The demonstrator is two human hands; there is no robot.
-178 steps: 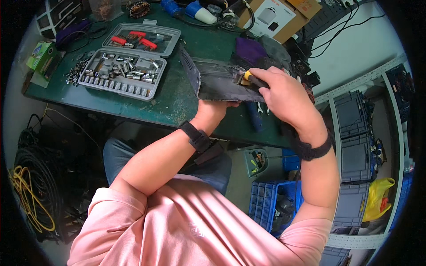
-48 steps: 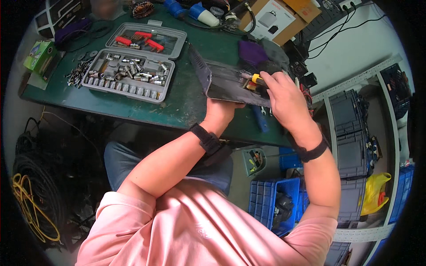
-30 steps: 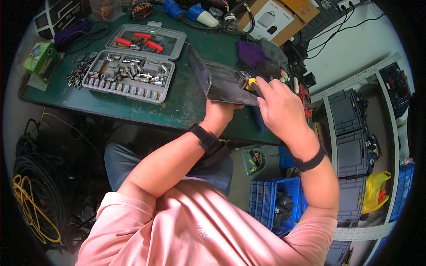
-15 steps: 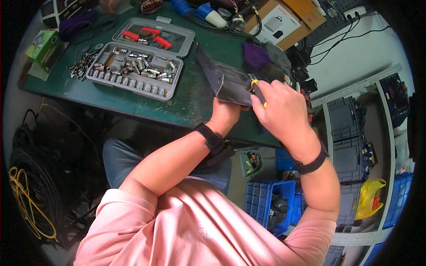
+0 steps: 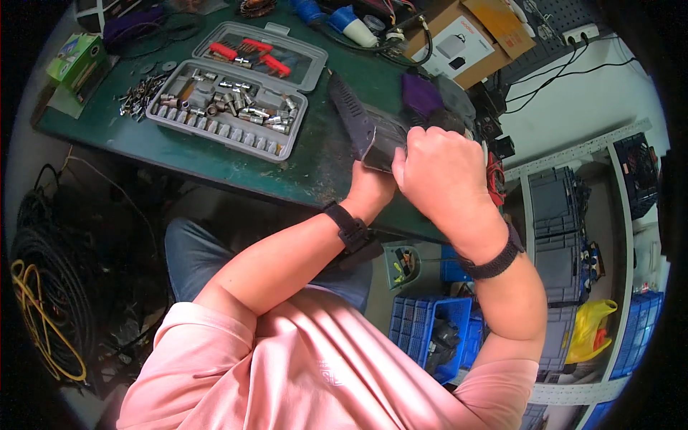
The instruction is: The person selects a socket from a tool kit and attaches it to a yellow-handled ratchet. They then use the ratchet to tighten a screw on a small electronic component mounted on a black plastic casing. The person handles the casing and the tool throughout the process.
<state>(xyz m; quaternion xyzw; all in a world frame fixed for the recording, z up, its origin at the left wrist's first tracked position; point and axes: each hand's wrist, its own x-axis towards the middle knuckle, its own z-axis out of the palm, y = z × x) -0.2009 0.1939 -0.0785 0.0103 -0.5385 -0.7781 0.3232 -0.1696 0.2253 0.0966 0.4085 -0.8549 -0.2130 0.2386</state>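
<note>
A dark grey bent panel (image 5: 383, 140) with vent slots along one raised side is tilted over the near edge of the workbench. My left hand (image 5: 369, 188) grips it from below, its fingers mostly hidden under the panel. Over the panel's right part, my right hand (image 5: 441, 168) is closed in a fist, knuckles up. The black-and-yellow handled tool it held half a second ago is hidden by the fist now. To the left lies an open grey socket set case (image 5: 283, 152) with metal sockets, and red-handled pieces (image 5: 223, 51) in its lid.
Loose screws (image 5: 142, 97) and a green box (image 5: 75, 61) are on the green workbench (image 5: 107, 150) at left. A purple cloth (image 5: 421, 95) and a cardboard box (image 5: 476, 43) sit beyond the panel. Blue crates (image 5: 412, 326) stand below, beside a shelf with grey bins (image 5: 555, 204).
My right hand has turned, knuckles now upward, hiding the black-and-yellow handle that showed before. The panel and my left hand have shifted slightly right; the whole view has moved a little too.
</note>
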